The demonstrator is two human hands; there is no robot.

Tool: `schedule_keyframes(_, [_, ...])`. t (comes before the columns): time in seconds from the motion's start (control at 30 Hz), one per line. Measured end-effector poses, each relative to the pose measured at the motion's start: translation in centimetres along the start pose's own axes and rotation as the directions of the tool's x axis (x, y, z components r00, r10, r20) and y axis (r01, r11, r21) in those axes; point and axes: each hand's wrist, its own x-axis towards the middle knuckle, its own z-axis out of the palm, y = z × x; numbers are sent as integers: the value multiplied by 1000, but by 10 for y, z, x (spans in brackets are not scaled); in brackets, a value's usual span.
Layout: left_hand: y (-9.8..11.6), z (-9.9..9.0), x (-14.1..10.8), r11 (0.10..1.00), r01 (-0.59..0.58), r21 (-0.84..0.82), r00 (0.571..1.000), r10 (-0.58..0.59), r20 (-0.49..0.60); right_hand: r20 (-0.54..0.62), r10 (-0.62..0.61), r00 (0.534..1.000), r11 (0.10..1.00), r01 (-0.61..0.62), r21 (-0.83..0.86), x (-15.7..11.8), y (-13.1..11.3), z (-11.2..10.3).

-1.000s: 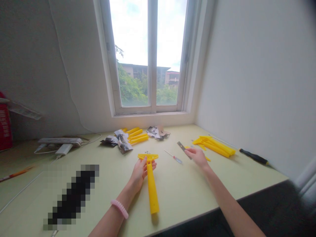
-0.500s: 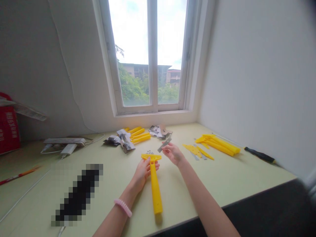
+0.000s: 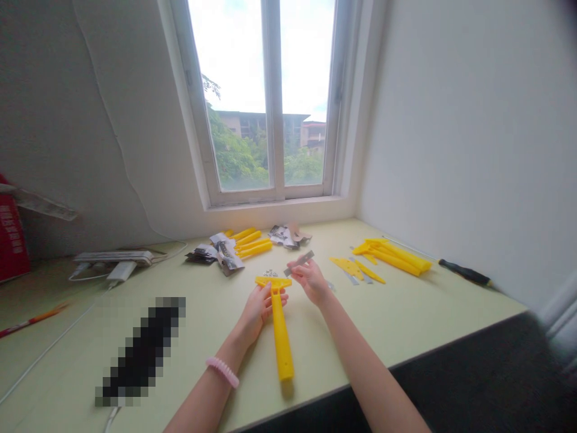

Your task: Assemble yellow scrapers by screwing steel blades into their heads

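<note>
My left hand (image 3: 258,311) grips a yellow plastic scraper (image 3: 281,343) at its neck, just under the wide T-shaped head. The long handle points back towards me and rests on the desk. My right hand (image 3: 311,281) sits just to the right of the scraper head, pinching a thin metal razor blade (image 3: 299,261) between its fingertips. The blade is above the desk and apart from the scraper. A few tiny metal screws (image 3: 269,272) lie just beyond the scraper head.
Yellow handles (image 3: 255,243) and torn blade packets (image 3: 228,257) lie at the back of the desk. More yellow parts (image 3: 392,255) and metal blades (image 3: 354,276) lie to the right, near a black-handled screwdriver (image 3: 464,272). A power strip (image 3: 112,258) stands at the left.
My right hand has lifted the blade from the desk and moved left, close to the scraper head. My left hand still holds the scraper.
</note>
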Motion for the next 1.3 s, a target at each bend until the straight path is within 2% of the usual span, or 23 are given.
schedule_keyframes(0.33, [0, 1, -3, 999, 34, 13, 998, -34, 47, 71, -61, 996, 998, 60, 11, -2, 4, -3])
schedule_keyframes(0.67, [1, 2, -4, 998, 53, 24, 998, -54, 43, 4, -66, 998, 997, 66, 26, -2, 4, -2])
schedule_keyframes(0.93, [2, 3, -6, 997, 68, 34, 996, -69, 48, 2, -74, 997, 997, 74, -16, -2, 4, -2])
schedule_keyframes(1.13, [0, 1, -3, 993, 113, 42, 987, -117, 107, -23, -34, 999, 999, 33, -24, -1, 5, -1])
schedule_keyframes(1.3, [-1, 0, -1, 989, 137, 48, 985, -141, 100, -28, -48, 998, 998, 47, -37, -1, 6, 0])
